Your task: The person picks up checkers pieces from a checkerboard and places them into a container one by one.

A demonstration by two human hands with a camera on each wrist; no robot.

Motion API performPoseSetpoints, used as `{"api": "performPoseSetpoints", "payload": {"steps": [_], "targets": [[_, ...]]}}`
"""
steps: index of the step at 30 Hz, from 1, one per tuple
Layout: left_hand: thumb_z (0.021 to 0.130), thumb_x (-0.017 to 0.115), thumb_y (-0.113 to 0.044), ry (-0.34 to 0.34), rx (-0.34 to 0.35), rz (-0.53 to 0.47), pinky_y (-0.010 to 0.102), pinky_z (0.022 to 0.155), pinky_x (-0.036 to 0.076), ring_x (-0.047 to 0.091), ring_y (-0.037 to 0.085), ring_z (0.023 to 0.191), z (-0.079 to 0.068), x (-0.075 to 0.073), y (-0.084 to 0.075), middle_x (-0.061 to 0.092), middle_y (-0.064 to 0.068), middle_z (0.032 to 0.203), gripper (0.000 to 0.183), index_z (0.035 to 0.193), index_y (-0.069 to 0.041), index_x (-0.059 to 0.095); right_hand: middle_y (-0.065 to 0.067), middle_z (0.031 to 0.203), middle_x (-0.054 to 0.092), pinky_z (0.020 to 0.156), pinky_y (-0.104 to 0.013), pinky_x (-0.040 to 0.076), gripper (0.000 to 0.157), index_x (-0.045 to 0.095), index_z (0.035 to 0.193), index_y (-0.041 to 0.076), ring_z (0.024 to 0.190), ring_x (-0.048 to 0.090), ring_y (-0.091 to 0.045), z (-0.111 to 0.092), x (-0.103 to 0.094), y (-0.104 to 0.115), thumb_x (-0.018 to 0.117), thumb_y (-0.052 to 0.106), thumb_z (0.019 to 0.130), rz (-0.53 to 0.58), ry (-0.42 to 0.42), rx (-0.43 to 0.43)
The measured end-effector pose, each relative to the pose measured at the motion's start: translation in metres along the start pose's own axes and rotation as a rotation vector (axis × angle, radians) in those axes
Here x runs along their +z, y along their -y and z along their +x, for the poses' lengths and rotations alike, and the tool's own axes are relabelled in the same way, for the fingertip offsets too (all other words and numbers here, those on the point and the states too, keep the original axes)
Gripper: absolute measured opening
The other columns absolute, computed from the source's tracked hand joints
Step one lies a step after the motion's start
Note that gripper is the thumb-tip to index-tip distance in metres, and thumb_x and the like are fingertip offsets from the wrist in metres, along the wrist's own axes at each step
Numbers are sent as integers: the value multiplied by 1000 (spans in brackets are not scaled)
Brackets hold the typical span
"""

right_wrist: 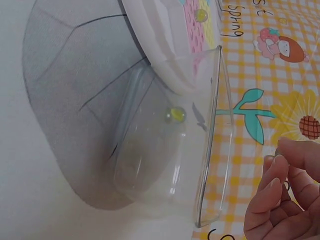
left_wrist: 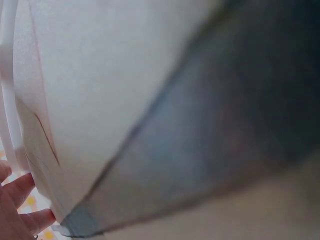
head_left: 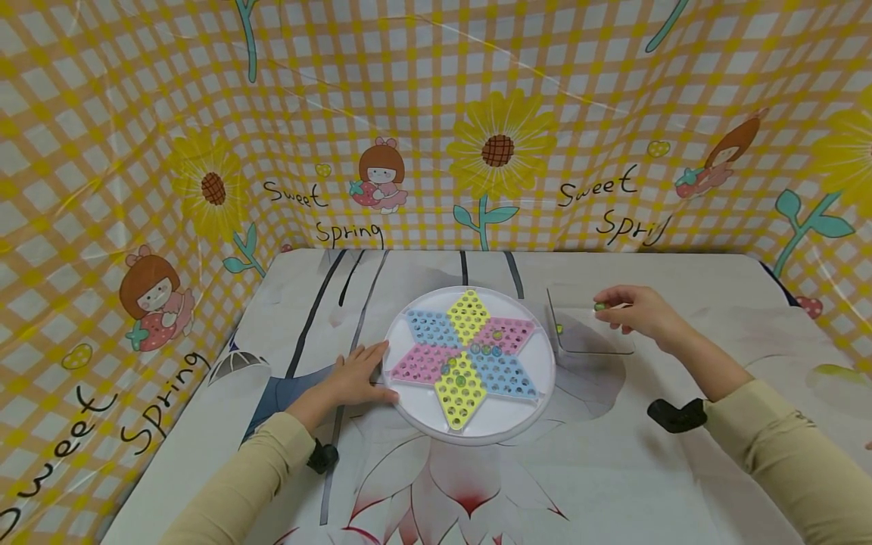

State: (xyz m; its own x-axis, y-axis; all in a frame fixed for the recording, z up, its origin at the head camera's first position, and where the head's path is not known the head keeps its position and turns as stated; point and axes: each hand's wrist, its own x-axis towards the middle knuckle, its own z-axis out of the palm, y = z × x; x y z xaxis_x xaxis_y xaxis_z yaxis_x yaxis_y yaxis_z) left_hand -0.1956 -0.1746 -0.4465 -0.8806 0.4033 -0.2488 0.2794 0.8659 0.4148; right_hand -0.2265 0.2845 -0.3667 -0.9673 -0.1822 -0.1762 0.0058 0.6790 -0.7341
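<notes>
A round white Chinese checkers board (head_left: 422, 412) lies on the table, its star of yellow, pink and blue points dotted with holes. Several glass marbles (head_left: 486, 350) sit around the star's middle, on the near yellow point and on the right pink one. My left hand (head_left: 357, 375) touches the board's left rim with fingers extended. Between thumb and fingertips, my right hand (head_left: 640, 312) pinches a green marble (head_left: 599, 306) above the clear plastic box (right_wrist: 150, 170) at the board's right. Inside that box lies a yellow-green marble (right_wrist: 176, 115).
The table (head_left: 613, 484) is covered by a white cloth with flower and line drawings. A yellow checked curtain (head_left: 422, 68) closes off the back and left sides. Black straps (head_left: 677, 415) sit at both wrists. The box stands close to the board's right rim.
</notes>
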Motion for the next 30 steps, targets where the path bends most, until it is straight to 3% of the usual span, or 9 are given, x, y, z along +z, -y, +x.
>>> {"api": "performPoseSetpoints", "payload": {"steps": [9, 19, 30], "targets": [[74, 68, -53, 1, -5, 1, 68, 101, 9, 13, 44, 136, -1, 0, -1, 23, 16, 149, 99, 147, -8, 18, -13, 102, 55, 63, -26, 47, 40, 48, 120, -7, 73, 54, -10, 3, -3, -12, 57, 18, 90, -1, -1, 7], [66, 63, -70, -21, 41, -64, 71, 99, 5, 13, 46, 135, -2, 0, 3, 24, 17, 148, 109, 146, -11, 19, -4, 94, 60, 64, -27, 47, 43, 50, 119, -8, 76, 54, -13, 3, -4, -16, 58, 21, 89, -7, 13, 56], [74, 68, -55, 5, -6, 10, 68, 102, 9, 12, 43, 137, 0, 1, 0, 22, 15, 150, 100, 147, -9, 17, -10, 103, 61, 67, -26, 48, 43, 51, 120, -5, 79, 55, -12, 1, -2, -2, 58, 25, 90, -6, -1, 27]]}}
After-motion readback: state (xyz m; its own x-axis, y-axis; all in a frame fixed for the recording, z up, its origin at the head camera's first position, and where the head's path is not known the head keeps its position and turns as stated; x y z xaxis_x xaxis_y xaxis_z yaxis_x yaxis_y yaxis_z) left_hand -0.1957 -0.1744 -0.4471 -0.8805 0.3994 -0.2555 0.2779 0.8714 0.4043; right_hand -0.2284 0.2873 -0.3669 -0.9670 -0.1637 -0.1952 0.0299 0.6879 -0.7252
